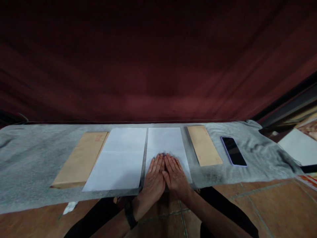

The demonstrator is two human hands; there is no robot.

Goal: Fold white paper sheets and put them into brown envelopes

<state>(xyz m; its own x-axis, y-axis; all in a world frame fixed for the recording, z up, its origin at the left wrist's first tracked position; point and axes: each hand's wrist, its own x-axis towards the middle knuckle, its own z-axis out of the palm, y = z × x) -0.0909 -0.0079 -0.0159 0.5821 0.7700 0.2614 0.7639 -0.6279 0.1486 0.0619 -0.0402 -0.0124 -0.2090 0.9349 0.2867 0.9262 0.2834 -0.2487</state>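
My left hand (pixel 155 177) and my right hand (pixel 176 175) lie flat, side by side, on a white sheet of paper (pixel 165 138) in front of me. Their fingers are stretched out and point away from me, and the thumbs meet in the middle. The palms hide the near part of the sheet. Just left of it is a second white sheet (pixel 121 158) with a faint crease across it. Its left edge lies by a stack of brown envelopes (pixel 79 158). To the right of my hands rests another brown envelope (pixel 204 145).
A grey cloth (pixel 32 158) covers the narrow table. A phone (pixel 233 151) in a purple case lies at the right. Behind the table hangs a dark red curtain (pixel 158 82). White paper (pixel 300 145) and other items stand at the far right. A white scrap (pixel 70 207) is on the tiled floor.
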